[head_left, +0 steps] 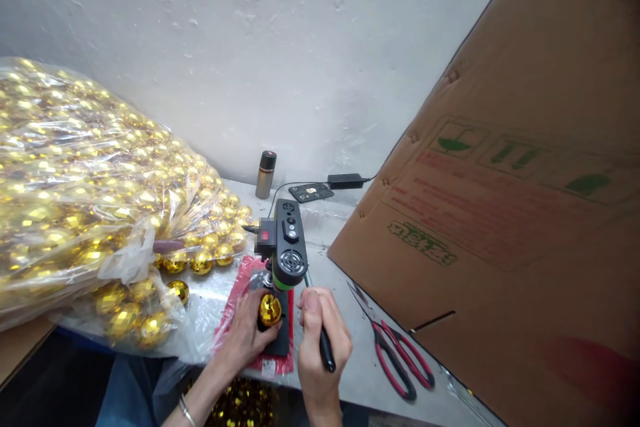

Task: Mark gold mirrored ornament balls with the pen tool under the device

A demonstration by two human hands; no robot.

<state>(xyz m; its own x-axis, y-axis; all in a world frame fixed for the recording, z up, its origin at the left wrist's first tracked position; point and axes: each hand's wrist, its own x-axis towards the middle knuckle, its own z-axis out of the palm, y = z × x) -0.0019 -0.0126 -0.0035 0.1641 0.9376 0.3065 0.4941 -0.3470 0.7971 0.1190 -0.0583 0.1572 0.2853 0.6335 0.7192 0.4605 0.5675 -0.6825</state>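
My left hand (243, 333) is closed around a small gold faceted ball (270, 310) and steadies it on a dark base plate (277, 345). Right above the ball is a black device (291, 240) with two round grilles, buttons and a green band at its lower end. My right hand (324, 340) grips a thin metal rod with a black handle (327, 350), just right of the ball. The rod's far end passes behind the device, so its tip is hidden. Under the base plate lies a red plastic sheet (234, 307).
Left, a large clear bag (100, 180) bulges with gold balls, some near its mouth. Red-and-black scissors (395, 353) lie right, beside a big cardboard box (480, 227). Behind stand a bottle (265, 175), a patterned black phone-like slab (311, 192) and a power adapter (345, 181).
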